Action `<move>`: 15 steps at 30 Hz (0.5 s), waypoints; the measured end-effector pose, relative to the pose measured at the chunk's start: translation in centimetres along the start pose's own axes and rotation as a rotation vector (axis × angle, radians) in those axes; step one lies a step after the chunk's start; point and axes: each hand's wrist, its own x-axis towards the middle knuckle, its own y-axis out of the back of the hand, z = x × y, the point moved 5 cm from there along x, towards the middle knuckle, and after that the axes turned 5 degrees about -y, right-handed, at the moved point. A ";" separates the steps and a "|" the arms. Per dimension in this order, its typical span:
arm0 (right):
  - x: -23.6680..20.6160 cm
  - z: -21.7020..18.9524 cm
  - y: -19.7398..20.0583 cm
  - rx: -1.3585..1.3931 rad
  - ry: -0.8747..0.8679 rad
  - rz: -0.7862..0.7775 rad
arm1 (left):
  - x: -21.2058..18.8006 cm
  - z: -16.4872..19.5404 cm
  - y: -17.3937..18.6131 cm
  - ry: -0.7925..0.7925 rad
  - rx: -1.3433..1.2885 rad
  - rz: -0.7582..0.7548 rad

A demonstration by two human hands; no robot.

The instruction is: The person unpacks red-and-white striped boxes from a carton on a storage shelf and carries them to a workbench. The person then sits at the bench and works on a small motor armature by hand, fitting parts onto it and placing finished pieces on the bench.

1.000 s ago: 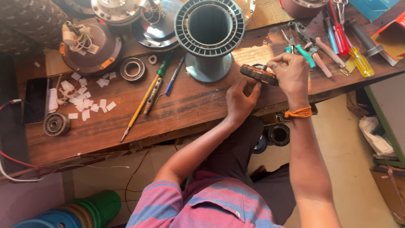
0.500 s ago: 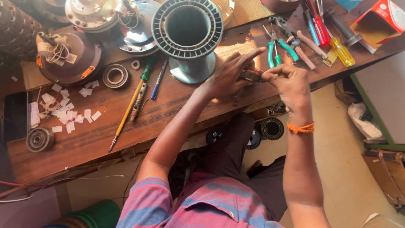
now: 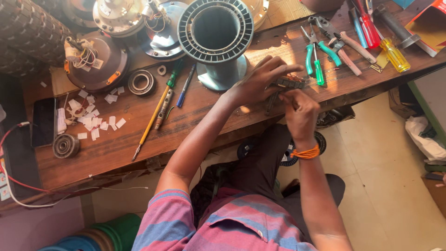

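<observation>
both hands point(image 3: 278, 90) at bench edge point(image 3: 223, 130)

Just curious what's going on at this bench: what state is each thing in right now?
Left hand: fingers spread over the small dark part.
Right hand: fingers gripping the part from below.
Dark part: held between both hands, just above the bench.
Grey spool: upright, hollow end up.
Green pliers: lying flat, untouched.
Yellow screwdriver: lying flat.
Phone: screen dark.

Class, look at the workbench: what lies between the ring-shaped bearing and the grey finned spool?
In the head view, a green-handled screwdriver and a blue pen lie between the bearing and the spool.
</observation>
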 end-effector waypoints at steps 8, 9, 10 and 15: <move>-2.4 1.0 0.2 0.190 -0.143 -0.004 | -3.3 2.3 -0.8 -0.459 0.657 0.183; -2.4 0.6 0.9 0.195 -0.127 -0.010 | -3.7 2.4 -1.1 -0.463 0.710 0.199; -2.4 0.1 1.7 0.200 -0.110 -0.018 | -3.9 2.0 -1.3 -0.375 0.643 0.178; -0.1 -2.7 4.6 0.053 -0.039 -0.071 | -5.0 1.5 -2.1 -0.028 0.303 0.388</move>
